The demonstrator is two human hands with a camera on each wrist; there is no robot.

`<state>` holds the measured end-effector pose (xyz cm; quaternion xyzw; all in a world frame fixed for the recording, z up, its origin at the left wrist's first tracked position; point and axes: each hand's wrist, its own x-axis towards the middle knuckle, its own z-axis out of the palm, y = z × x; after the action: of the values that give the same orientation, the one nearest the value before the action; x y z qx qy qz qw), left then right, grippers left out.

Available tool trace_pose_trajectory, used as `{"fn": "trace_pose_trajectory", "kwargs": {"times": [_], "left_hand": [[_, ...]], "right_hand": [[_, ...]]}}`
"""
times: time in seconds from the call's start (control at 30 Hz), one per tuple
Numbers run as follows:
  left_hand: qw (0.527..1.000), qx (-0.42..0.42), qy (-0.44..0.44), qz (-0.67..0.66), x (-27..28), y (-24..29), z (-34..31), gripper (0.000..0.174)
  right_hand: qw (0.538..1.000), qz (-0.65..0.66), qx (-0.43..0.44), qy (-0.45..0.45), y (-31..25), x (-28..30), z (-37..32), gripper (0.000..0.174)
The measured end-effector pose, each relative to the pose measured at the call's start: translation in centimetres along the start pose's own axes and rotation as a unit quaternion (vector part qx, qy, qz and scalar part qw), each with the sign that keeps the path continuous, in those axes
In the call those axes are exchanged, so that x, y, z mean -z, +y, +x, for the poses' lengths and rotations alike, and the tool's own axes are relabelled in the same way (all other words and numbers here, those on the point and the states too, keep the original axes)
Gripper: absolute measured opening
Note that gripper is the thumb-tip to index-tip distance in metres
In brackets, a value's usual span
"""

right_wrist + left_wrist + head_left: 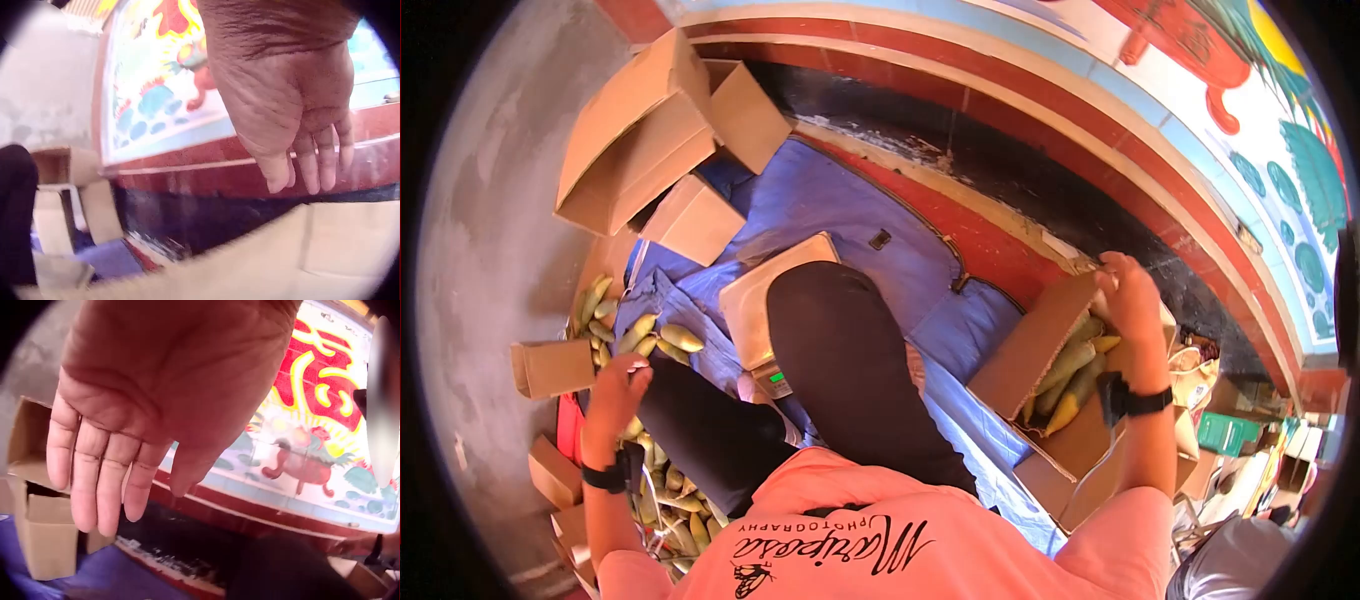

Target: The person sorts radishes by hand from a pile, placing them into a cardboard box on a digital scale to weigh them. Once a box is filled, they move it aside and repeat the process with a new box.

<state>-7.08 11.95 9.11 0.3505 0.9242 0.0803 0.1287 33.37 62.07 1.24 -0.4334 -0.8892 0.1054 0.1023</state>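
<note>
My left hand (615, 398) hangs over a pile of long green-yellow fruits (675, 505) at the left. The left wrist view shows the palm and straight fingers (87, 481), with nothing held. On the right, my right hand (1133, 300) is above the far side of an opened cardboard box (1022, 355). Inside that box lie several similar fruits (1072, 385), partly hidden by its walls. The right wrist view shows this hand's fingers (325, 162) pointing down, extended and holding nothing, close over the box's flap (353, 237).
A scale with a green display (777, 378) and flat platform (750, 310) stands between the legs, partly covered by a knee. Cardboard boxes (640, 130) are stacked at the back left. A blue tarp (820, 200) covers the floor up to the painted wall (1020, 90).
</note>
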Motion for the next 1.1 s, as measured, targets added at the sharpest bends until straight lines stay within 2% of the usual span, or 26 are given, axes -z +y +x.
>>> {"fn": "trace_pose_trajectory", "kwargs": {"times": [0.03,0.07,0.17,0.23,0.3,0.33,0.37,0.4,0.43,0.47,0.5,0.53,0.57,0.6,0.63,0.7,0.73,0.8,0.87,0.97,1.03,1.1], "left_hand": [[0.999,-0.006,0.029,0.018,-1.6,-1.6,-1.4,0.027],[0.998,-0.018,0.054,0.041,-3.3,-2.7,-2.4,0.03],[0.99,-0.02,0.117,0.078,-5.8,-2.5,-3.8,0.036],[0.983,-0.011,0.155,0.092,-6.4,-2.1,-4.2,0.038],[0.983,0.022,0.161,0.087,-6.5,-2.3,-4.4,0.039],[0.98,0.024,0.173,0.099,-6.6,-2.5,-4.6,0.039],[0.978,0.033,0.178,0.1,-6.6,-2.6,-4.7,0.039],[0.979,0.038,0.177,0.091,-6.5,-2.7,-4.8,0.039],[0.98,0.043,0.177,0.083,-6.5,-2.8,-5.0,0.039],[0.978,0.046,0.185,0.086,-6.5,-2.9,-5.1,0.039],[0.976,0.058,0.189,0.086,-6.5,-2.8,-5.2,0.039],[0.976,0.059,0.191,0.085,-6.4,-2.8,-5.3,0.038],[0.976,0.061,0.193,0.084,-6.3,-2.8,-5.3,0.038],[0.973,0.068,0.2,0.089,-6.4,-2.9,-5.4,0.037],[0.972,0.085,0.202,0.087,-6.5,-2.9,-5.5,0.037],[0.971,0.076,0.207,0.09,-6.4,-2.8,-5.6,0.037],[0.971,0.082,0.203,0.097,-6.4,-2.9,-5.7,0.037],[0.97,0.091,0.204,0.092,-6.3,-3.0,-5.7,0.037],[0.971,0.088,0.202,0.091,-6.2,-3.1,-6.0,0.038],[0.969,0.087,0.214,0.09,-6.2,-3.2,-6.4,0.037],[0.967,0.095,0.22,0.083,-6.3,-3.3,-6.6,0.037],[0.965,0.083,0.232,0.084,-6.1,-3.3,-6.8,0.036]], "right_hand": [[0.997,0.081,0.011,-0.012,-2.9,0.3,-0.3,0.026],[0.982,0.185,0.002,-0.032,-5.8,0.2,-0.5,0.028],[0.88,0.468,-0.037,-0.066,-12.7,-2.5,-1.5,0.029],[0.825,0.546,-0.119,-0.084,-15.0,-7.0,-1.8,0.028],[0.863,0.477,-0.154,-0.067,-14.6,-14.5,-2.6,0.028],[0.896,0.414,-0.139,-0.085,-13.5,-18.5,-3.5,0.03],[0.924,0.349,-0.122,-0.101,-11.3,-23.1,-4.7,0.032],[0.924,0.35,-0.113,-0.105,-6.3,-29.9,-6.0,0.032],[0.969,0.051,-0.051,-0.237,-3.0,-36.8,-8.2,0.04],[0.945,0.063,-0.225,-0.231,-7.0,-30.9,-10.1,0.043],[0.935,-0.034,-0.195,-0.295,-6.6,-30.1,-11.6,0.04],[0.921,-0.097,-0.119,-0.357,-5.9,-29.9,-12.5,0.031],[0.954,-0.174,-0.047,-0.241,-5.7,-30.8,-14.6,0.024],[0.958,-0.22,0.026,-0.184,-5.1,-31.5,-16.0,0.02],[0.956,-0.222,0.042,-0.185,-5.1,-31.0,-16.0,0.02],[0.917,-0.27,0.08,-0.283,-5.0,-29.3,-15.9,0.024],[0.915,-0.273,0.093,-0.28,-4.9,-29.2,-16.2,0.024],[0.862,-0.356,0.117,-0.341,-4.1,-28.6,-17.4,0.029],[0.848,-0.376,0.178,-0.327,-2.3,-27.6,-20.1,0.03],[0.83,-0.385,0.204,-0.348,2.9,-27.1,-24.7,0.031],[0.833,-0.392,0.277,-0.273,4.2,-25.3,-25.7,0.03],[0.836,-0.373,0.267,-0.301,4.1,-24.7,-25.4,0.03]]}}
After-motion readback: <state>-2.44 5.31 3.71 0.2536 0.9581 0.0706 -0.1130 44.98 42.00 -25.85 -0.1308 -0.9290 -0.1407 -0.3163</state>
